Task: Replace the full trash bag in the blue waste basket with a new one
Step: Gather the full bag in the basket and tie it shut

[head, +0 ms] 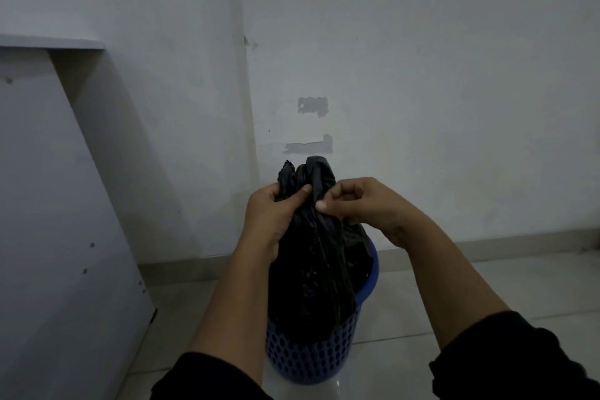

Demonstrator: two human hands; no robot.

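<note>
A blue perforated waste basket stands on the tiled floor in front of me. A black trash bag rises out of it, its top gathered into a bunch above the rim. My left hand is closed around the left side of the gathered neck. On the right side, my right hand pinches a fold of the same neck between thumb and fingers. The bag's two top ends stick up above both hands. The bag's lower part is hidden inside the basket.
A white cabinet or desk panel stands close on the left. A white wall with grey patches runs right behind the basket. Pale floor tiles stretch to the right.
</note>
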